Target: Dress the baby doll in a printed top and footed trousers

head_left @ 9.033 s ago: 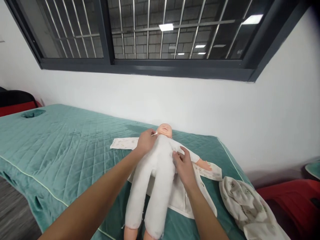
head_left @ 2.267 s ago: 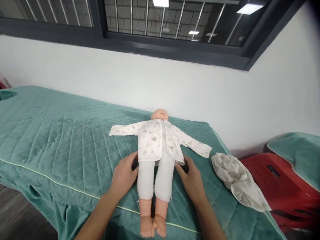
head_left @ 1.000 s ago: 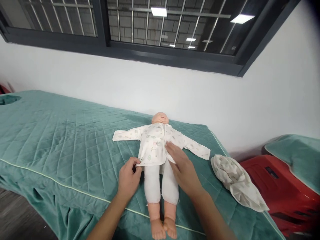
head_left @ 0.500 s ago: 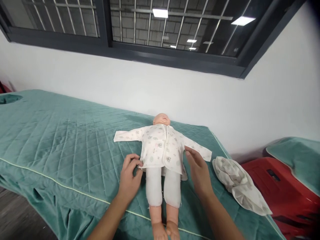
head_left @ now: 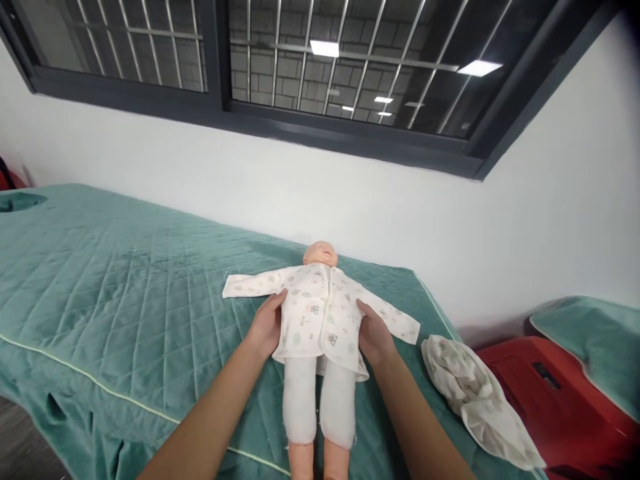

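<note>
A baby doll [head_left: 321,253] lies on its back on the green quilted bed cover, head toward the wall. It wears a white patterned baby shirt [head_left: 305,320] with both sleeves spread out sideways. Its thighs are white and padded, the lower legs skin-toned and cut off by the picture's bottom edge. My left hand [head_left: 267,323] clasps the doll's side below the left-hand sleeve, thumb on the shirt and fingers hidden. On the opposite side, my right hand [head_left: 374,333] holds the torso the same way, its fingers mostly out of sight behind the doll.
A crumpled white patterned cloth [head_left: 475,400] lies at the bed's right edge. Beyond it stands a red plastic stool [head_left: 545,393] with a green cushion [head_left: 595,340] close by. The bed cover [head_left: 150,300] meets a white wall [head_left: 240,180] under a barred window [head_left: 350,67].
My left hand has moved up from the shirt's hem to the doll's side. My right hand has come in against the torso. The view has tilted slightly upward.
</note>
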`<action>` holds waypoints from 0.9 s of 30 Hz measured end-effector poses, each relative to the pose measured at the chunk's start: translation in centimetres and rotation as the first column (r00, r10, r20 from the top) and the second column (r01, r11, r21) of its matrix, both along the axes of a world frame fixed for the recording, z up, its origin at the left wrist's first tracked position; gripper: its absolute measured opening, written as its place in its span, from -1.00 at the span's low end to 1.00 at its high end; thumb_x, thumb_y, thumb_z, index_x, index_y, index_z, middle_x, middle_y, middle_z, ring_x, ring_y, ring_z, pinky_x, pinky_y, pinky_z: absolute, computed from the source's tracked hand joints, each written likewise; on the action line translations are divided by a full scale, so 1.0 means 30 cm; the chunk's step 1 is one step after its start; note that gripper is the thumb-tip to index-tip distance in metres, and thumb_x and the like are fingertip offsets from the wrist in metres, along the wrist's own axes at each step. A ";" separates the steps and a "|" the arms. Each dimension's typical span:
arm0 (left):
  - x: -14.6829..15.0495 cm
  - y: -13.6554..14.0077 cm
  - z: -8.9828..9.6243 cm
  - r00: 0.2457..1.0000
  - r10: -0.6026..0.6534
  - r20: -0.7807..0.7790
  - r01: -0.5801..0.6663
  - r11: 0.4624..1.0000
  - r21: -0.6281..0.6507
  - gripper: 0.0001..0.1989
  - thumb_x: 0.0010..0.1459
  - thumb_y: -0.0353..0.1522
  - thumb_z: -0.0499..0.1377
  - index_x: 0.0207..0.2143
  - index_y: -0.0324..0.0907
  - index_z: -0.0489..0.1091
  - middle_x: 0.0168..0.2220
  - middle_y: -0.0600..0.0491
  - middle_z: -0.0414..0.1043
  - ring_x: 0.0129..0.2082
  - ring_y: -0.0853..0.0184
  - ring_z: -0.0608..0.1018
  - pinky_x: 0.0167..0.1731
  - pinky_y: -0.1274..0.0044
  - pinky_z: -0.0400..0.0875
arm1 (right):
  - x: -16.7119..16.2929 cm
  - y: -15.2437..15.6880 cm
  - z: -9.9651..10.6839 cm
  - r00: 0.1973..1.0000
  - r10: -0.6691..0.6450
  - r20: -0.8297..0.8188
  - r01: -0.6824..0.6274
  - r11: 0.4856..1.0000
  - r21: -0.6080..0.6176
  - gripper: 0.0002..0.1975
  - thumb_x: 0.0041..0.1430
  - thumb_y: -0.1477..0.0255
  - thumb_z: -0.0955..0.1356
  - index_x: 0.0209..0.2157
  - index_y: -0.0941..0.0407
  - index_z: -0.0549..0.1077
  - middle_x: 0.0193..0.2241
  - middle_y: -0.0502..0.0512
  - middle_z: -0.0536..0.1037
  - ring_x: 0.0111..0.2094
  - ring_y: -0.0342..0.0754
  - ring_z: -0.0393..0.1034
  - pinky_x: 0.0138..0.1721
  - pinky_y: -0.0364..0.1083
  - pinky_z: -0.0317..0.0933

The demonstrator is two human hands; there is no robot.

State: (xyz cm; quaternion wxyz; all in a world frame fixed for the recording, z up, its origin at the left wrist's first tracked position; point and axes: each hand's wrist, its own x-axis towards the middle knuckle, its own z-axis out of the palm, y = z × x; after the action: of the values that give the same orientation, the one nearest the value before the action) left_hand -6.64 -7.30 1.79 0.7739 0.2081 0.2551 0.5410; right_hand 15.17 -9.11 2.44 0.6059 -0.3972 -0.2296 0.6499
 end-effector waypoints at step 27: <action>-0.019 0.280 -0.049 0.951 0.291 0.104 -0.269 0.946 -0.182 -0.87 0.25 -0.42 0.08 -0.22 -0.29 0.39 -0.27 -0.12 0.49 -0.19 0.24 0.59 -0.10 0.43 0.54 | 0.190 0.157 -0.023 0.986 -0.166 -0.034 0.168 0.984 0.056 -0.75 0.14 0.46 0.30 -0.14 0.13 0.50 -0.20 0.10 0.65 -0.02 0.04 0.50 0.10 0.06 0.37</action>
State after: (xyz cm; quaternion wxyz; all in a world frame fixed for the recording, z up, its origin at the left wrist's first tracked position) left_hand -7.21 1.09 0.34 0.7186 0.0694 0.2755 0.6348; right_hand 20.88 -4.41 1.73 0.6731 -0.3873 -0.2057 0.5955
